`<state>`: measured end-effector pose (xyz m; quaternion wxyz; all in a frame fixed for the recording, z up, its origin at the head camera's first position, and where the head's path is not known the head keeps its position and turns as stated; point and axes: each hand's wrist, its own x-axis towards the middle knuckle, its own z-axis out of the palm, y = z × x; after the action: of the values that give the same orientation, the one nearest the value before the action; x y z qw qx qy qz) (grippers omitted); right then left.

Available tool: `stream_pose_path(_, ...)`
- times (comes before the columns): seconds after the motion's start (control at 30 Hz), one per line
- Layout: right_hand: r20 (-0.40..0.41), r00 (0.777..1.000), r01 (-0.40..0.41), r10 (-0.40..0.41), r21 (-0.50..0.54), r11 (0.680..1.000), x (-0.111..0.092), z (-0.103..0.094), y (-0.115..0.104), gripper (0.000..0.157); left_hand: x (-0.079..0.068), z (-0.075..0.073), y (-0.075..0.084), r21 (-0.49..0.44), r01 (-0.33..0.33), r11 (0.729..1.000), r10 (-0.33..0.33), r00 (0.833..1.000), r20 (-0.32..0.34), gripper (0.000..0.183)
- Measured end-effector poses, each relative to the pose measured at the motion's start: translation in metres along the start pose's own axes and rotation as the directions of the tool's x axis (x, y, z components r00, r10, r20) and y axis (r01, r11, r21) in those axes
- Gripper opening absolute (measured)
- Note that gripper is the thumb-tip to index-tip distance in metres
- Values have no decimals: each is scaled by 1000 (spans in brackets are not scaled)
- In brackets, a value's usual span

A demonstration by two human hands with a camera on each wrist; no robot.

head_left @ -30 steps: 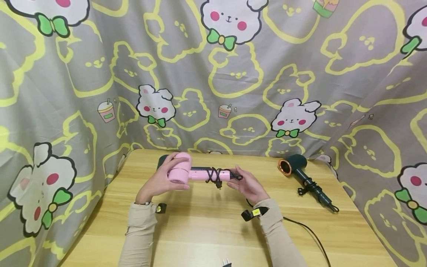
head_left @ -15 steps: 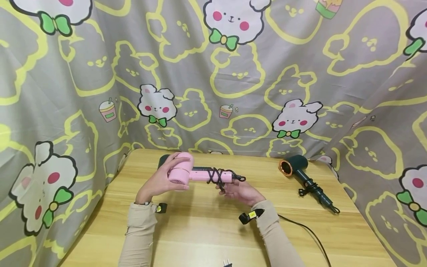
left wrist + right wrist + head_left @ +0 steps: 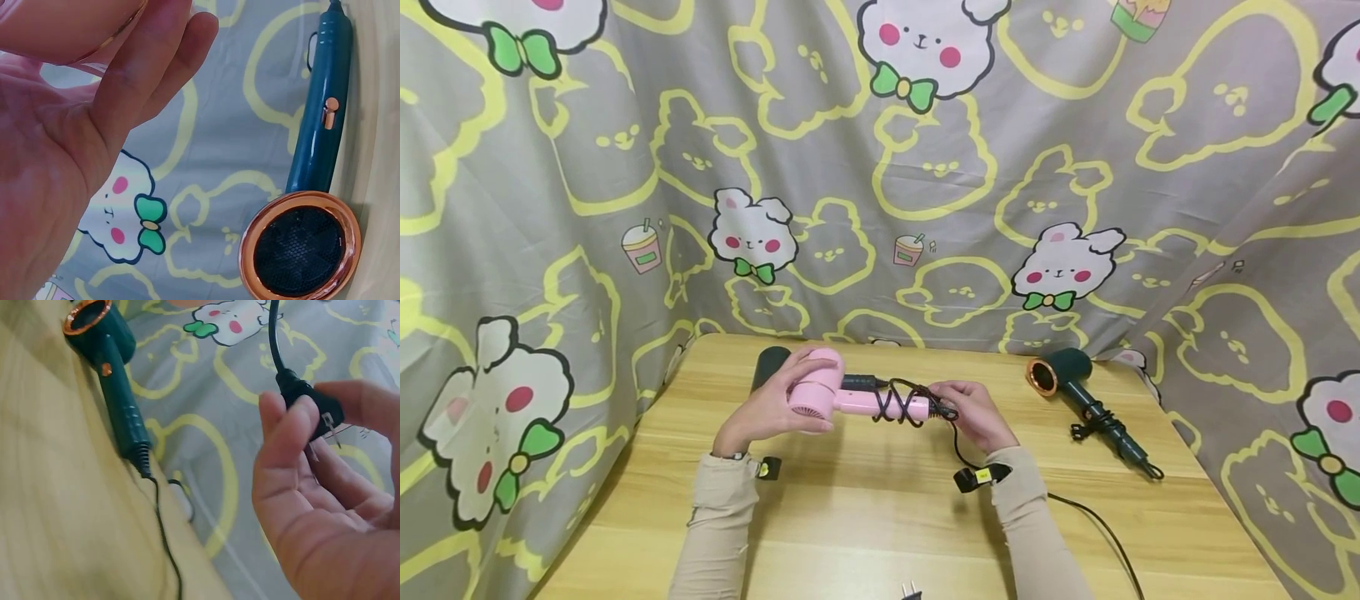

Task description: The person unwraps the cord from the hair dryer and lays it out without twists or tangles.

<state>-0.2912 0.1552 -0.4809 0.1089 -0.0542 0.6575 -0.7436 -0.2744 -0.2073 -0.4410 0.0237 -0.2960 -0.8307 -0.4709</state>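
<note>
My left hand [image 3: 767, 408] grips a pink hair dryer [image 3: 816, 396] by its head, above the table. The dryer lies sideways, its handle pointing right with a black cord [image 3: 904, 404] wrapped round it. Just beyond the handle's end is my right hand [image 3: 976, 414]. In the right wrist view its thumb and fingers pinch a black two-pin plug [image 3: 319, 412], pins outward. Behind the pink dryer lies a dark green hair dryer [image 3: 771, 367], partly hidden; its copper-rimmed end [image 3: 300, 247] shows in the left wrist view.
Another dark green hair dryer [image 3: 1067, 371] with its cord wrapped lies at the right of the wooden table [image 3: 850, 517]. A loose black cord [image 3: 1097, 517] runs along the right side. A plug [image 3: 912, 593] lies at the front edge. Patterned curtain [image 3: 925, 292] surrounds the table.
My right hand dipped below the handle's end, then moved up and right, and now holds the plug. The pink dryer shifted slightly right, and its wrapped cord looks looser.
</note>
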Motion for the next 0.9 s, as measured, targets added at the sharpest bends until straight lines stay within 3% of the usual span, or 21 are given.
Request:
stream_pose_path(0.23, -148, 989, 7, -7, 2, 1000, -1, -3, -12, 18, 2, 3, -1, 3, 18, 1000, -18, 1000, 15, 91)
stream_pose_path(0.73, -184, 977, 100, -105, -36, 994, -17, 2, -37, 21, 4, 6, -4, -15, 37, 999, -37, 999, 31, 90)
stream_pose_path(0.9, -178, 973, 140, -146, -46, 989, -23, 6, -46, 16, 4, 6, -7, -6, 57, 998, -56, 998, 27, 91)
